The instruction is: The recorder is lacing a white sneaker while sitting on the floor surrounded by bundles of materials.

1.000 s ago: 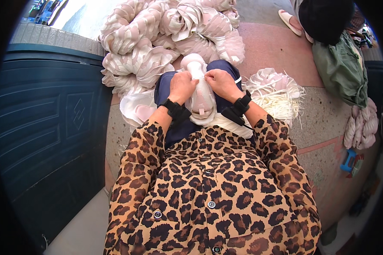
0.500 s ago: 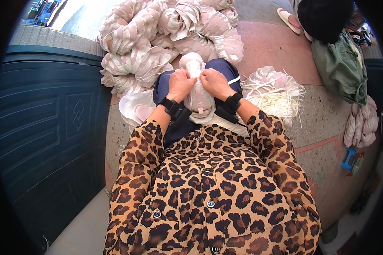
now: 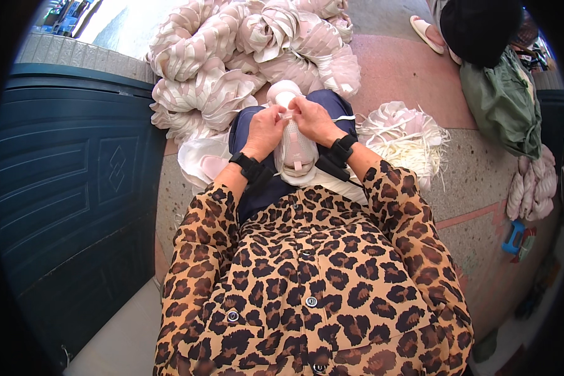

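Note:
A pale pink and white shoe upper (image 3: 296,150) lies across my lap, its rounded tongue (image 3: 284,91) pointing away from me. My left hand (image 3: 267,130) is closed in a pinch at the left edge of the lacing opening. Close beside it, my right hand (image 3: 314,120) pinches at the top of the same opening, fingers bent over it. A white shoelace (image 3: 344,118) sticks out to the right from behind my right hand. My fingers cover most of the lace and the upper eyelets.
Bundles of pink-and-white uppers (image 3: 197,94) are heaped beyond my knees. One loose upper (image 3: 202,160) lies left of my lap. A pile of cream laces (image 3: 407,147) sits at right. A dark blue panelled door (image 3: 75,163) stands left; a green bag (image 3: 501,100) and another person's slippered foot (image 3: 427,32) are far right.
Both hands have shifted slightly away from me along the upper, toward its tongue. My fingertips have come closer together, and the right fingers now arch over the opening.

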### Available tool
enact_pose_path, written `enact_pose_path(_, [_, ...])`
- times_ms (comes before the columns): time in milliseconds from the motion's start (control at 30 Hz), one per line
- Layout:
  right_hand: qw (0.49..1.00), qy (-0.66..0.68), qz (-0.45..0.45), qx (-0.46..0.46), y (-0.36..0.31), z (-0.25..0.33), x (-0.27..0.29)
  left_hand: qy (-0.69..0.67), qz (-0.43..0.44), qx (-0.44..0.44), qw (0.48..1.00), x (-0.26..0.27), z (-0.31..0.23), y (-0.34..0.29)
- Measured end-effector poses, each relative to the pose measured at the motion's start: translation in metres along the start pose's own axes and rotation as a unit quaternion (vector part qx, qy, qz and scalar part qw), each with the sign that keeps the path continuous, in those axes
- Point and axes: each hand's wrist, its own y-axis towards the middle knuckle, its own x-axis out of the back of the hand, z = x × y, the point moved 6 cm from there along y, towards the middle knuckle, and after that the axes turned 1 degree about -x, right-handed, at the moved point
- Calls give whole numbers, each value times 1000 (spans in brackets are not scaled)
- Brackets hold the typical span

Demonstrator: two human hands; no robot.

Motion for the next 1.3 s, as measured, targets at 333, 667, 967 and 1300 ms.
enact_pose_path(333, [993,-77,83,-21,-9,-2,27,182,-56,-269,944,38,-8,-1])
enact_pose_path(667, [894,388,-105,-198,-106,-94,234,-237,-622,161,728,466,232,-228])
enact_pose_path(967, [665,673,-266,187,-190,-107,476,-340,-509,249,750,459,258,-276])
enact_pose_path(1300, [989,-11,-149,21,-60,-32,197,-359,-46,198,911,149,69,-49])
